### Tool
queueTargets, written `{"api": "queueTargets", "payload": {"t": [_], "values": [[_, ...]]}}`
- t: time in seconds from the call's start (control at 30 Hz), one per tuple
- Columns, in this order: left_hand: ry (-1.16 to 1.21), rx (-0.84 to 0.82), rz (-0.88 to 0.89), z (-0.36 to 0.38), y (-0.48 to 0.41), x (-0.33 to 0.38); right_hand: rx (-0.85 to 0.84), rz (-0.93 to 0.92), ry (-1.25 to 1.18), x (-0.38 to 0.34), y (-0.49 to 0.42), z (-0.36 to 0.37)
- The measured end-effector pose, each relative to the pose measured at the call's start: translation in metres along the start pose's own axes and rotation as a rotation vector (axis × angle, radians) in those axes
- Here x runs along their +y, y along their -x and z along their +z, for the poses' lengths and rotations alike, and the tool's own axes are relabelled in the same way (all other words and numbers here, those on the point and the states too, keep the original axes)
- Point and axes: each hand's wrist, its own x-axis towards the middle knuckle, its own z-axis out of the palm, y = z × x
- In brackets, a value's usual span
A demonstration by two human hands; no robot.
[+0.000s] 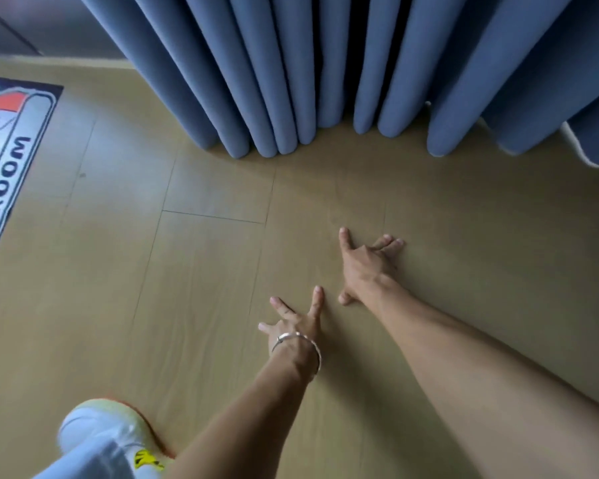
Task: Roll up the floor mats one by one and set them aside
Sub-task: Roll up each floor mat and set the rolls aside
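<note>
The pale wooden floor (204, 271) fills most of what can be seen from here, its planks running away towards the wall. Along the far side a heavy blue curtain (291, 63) hangs in thick folds, its hem down at floor level, with a strip of white lining (574, 140) showing under its right end.

One floor mat (11, 160) lies flat and unrolled at the far left, well apart from both hands, partly cut off by the edge of view. It has a dark border, a pale middle, a red patch and large dark letters.

The person leans forward with both bare arms stretched out over the floor, near the middle. The right hand (363, 264) is further out, palm down, fingers straight and spread, grasping nothing. The left hand (298, 323) sits just behind and beside it, also splayed and released. I cannot tell whether either palm actually presses on the boards.

At the lower left is a pale shoe (118, 420) with an orange edge, below a white trouser leg.

A thin silver bracelet (296, 338) circles the left wrist.
</note>
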Motion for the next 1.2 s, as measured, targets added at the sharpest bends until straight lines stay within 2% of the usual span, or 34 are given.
{"api": "queueTargets", "payload": {"t": [0.07,0.13,0.17,0.27,0.33,0.43,0.53,0.6,0.77,0.8,0.9,1.03,1.2], "values": [[-0.08,-0.061,0.112,-0.037,0.002,-0.015,0.005,0.003,0.08,-0.002,0.001,0.0],[-0.061,-0.087,0.164,-0.1,0.0,-0.04,0.013,0.03,0.127,-0.002,0.003,-0.001],[-0.102,-0.056,0.171,-0.133,-0.004,-0.06,0.019,0.042,0.133,-0.003,0.004,-0.004],[-0.434,0.152,0.145,-0.204,-0.018,-0.138,-0.049,0.069,0.131,-0.005,0.009,-0.019],[-0.473,0.297,0.101,-0.227,-0.031,-0.195,-0.113,0.097,0.112,-0.018,0.014,-0.038],[-0.186,0.38,0.02,-0.237,-0.052,-0.296,-0.04,-0.055,0.086,-0.08,0.014,-0.084],[0.144,0.318,-0.229,-0.2,-0.089,-0.392,0.144,-0.352,0.068,-0.184,0.02,-0.14],[0.313,0.267,-0.365,-0.175,-0.109,-0.427,0.208,-0.522,0.092,-0.266,0.021,-0.175],[0.493,0.242,-0.329,-0.164,-0.13,-0.44,0.11,-0.749,0.244,-0.453,0.035,-0.204],[0.495,0.239,-0.337,-0.164,-0.135,-0.44,0.093,-0.776,0.298,-0.48,0.04,-0.206],[0.698,0.224,-0.429,-0.165,-0.143,-0.443,0.07,-0.893,0.391,-0.531,0.058,-0.215],[0.478,0.242,-0.33,-0.177,-0.125,-0.442,0.092,-0.956,0.398,-0.515,0.057,-0.24],[0.405,0.198,-0.317,-0.185,-0.117,-0.441,0.059,-0.852,0.673,-0.47,0.031,-0.268]]}}
